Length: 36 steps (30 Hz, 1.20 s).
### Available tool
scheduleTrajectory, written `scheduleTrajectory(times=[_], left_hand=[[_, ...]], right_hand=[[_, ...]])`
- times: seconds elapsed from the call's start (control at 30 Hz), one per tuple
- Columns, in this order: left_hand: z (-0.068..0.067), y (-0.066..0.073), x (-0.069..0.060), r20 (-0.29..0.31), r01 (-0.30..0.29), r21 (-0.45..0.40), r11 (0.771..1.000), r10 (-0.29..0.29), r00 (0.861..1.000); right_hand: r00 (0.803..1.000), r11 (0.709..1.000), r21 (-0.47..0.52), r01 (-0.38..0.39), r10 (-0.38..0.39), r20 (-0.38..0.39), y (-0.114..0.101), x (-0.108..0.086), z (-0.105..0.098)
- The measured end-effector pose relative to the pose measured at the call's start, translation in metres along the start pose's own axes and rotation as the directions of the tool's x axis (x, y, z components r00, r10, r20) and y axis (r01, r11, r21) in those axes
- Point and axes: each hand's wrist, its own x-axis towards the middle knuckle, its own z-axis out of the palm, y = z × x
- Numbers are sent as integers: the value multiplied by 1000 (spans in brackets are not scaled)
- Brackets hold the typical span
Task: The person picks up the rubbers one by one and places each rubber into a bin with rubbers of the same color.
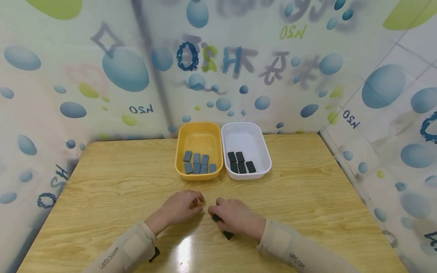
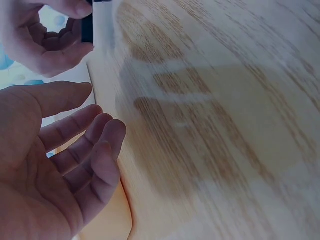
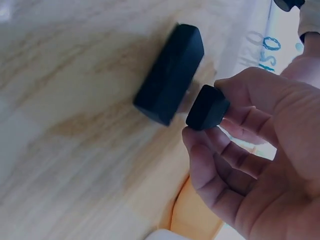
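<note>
My right hand [image 1: 239,218] pinches a small black block [image 3: 207,107] between thumb and fingers, just above the wooden table. A second black block [image 3: 170,75] lies on the table close by, partly covered by the right hand in the head view. To the left, my left hand [image 1: 181,206] hovers over the table with its fingers loosely bent and nothing held. In the left wrist view, the left palm [image 2: 30,200] faces the camera, and its thumb and fingertips stand apart.
A yellow bin [image 1: 199,131] holding several grey blocks [image 1: 197,168] stands at the table's back. Touching its right side is a white bin [image 1: 244,132] with several black blocks [image 1: 241,167]. Patterned curtains border the table [image 1: 129,170]. A dark piece [image 1: 154,254] shows beside the left sleeve, its kind unclear.
</note>
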Motion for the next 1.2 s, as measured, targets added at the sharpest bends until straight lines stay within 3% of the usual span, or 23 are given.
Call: scheduleTrajectory(times=[0.47, 1.2], left_hand=[[3, -1, 0, -2, -25, 12, 1000, 25, 1000], [2, 4, 0, 24, -36, 3, 999, 36, 999]], right_hand=[[997, 1000, -13, -13, 12, -81, 8, -7, -9], [984, 986, 98, -135, 145, -103, 29, -18, -43]])
